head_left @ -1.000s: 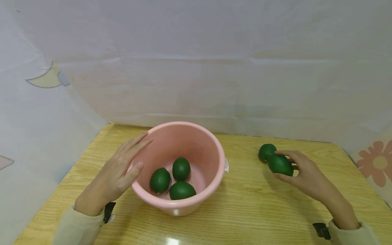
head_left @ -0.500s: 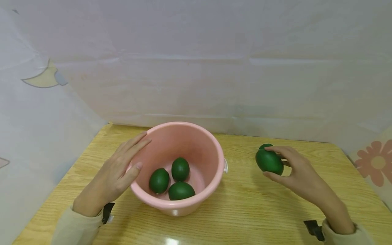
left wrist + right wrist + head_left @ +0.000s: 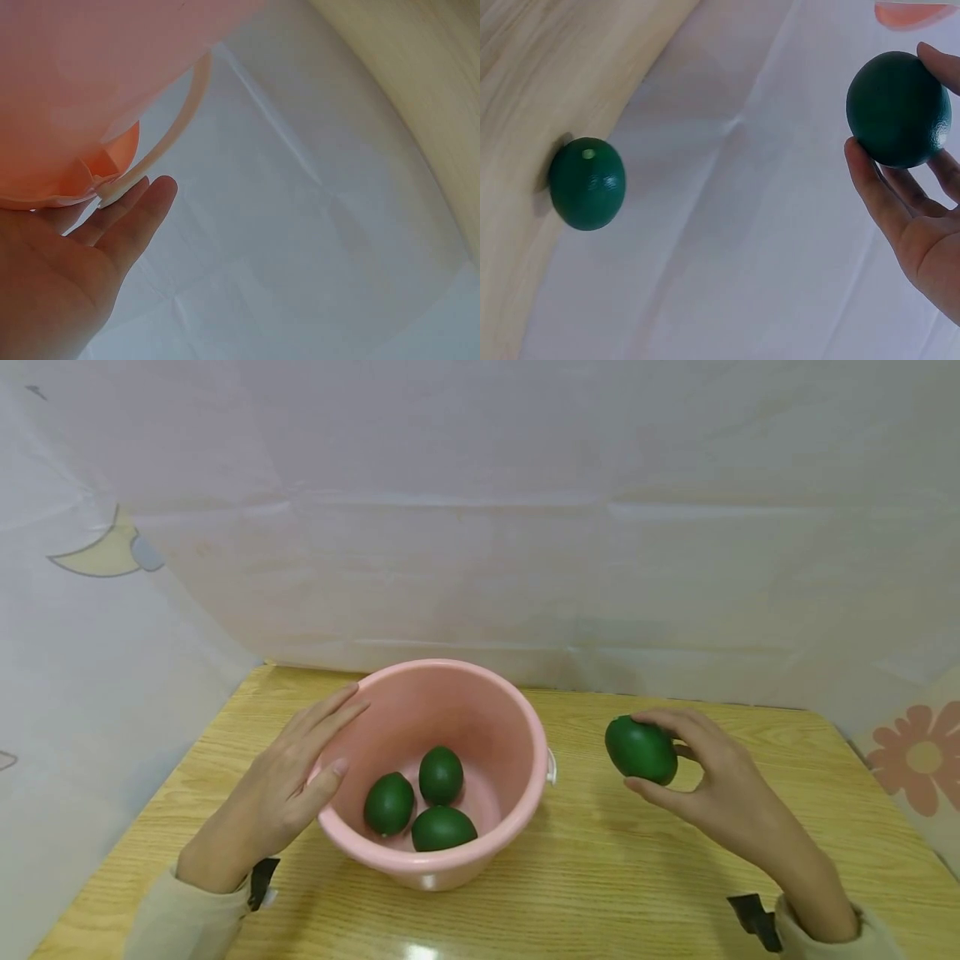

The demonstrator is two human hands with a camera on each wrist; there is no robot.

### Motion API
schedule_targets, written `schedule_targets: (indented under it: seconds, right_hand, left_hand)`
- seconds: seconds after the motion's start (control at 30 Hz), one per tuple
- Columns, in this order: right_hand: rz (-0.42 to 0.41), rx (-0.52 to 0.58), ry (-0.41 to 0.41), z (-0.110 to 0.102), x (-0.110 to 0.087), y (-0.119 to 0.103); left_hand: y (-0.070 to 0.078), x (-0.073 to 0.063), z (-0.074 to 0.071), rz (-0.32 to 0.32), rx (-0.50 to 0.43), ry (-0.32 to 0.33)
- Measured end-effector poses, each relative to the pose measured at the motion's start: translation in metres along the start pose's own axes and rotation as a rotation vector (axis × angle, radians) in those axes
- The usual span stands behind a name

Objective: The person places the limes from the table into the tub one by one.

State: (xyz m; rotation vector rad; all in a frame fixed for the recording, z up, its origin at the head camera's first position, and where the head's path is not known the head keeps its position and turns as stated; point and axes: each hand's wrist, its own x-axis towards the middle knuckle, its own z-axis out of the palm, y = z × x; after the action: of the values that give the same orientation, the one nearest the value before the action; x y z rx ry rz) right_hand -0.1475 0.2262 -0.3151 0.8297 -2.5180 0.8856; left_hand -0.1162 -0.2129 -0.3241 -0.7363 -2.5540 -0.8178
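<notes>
A pink bucket stands on the wooden table, with several dark green limes, such as this lime, lying in its bottom. My left hand rests on the bucket's left rim, fingers extended along it. In the left wrist view its fingers lie by the rim and the pale handle. Right of the bucket, my right hand holds a green lime above the table between thumb and fingers. Another lime sits on the table in the right wrist view; in the head view it is hidden.
The wooden table reaches back to a pale hanging sheet with printed shapes, which also closes off both sides. A small white handle end sticks out on the bucket's right side.
My right hand has lifted the lime and carried it leftward, away from the other lime on the table. The left hand and the bucket have stayed in place.
</notes>
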Motion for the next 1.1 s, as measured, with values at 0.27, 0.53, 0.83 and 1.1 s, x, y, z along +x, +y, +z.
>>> schedule_targets:
  seconds: [0.27, 0.53, 0.83, 1.1]
  right_hand:
    - [-0.029, 0.002, 0.003, -0.001, 0.005, -0.017]
    - [-0.072, -0.012, 0.013, -0.002, 0.009, -0.027]
    - [-0.121, -0.032, 0.020, -0.001, 0.017, -0.038]
    - [-0.136, -0.015, 0.025, -0.001, 0.024, -0.046]
  left_hand:
    - [0.002, 0.001, 0.000, 0.023, -0.002, 0.026]
    - [0.000, 0.001, 0.001, 0.025, 0.007, 0.026]
    - [0.000, 0.001, 0.001, 0.018, 0.013, 0.015]
    - [-0.001, 0.001, 0.000, 0.006, 0.010, 0.004]
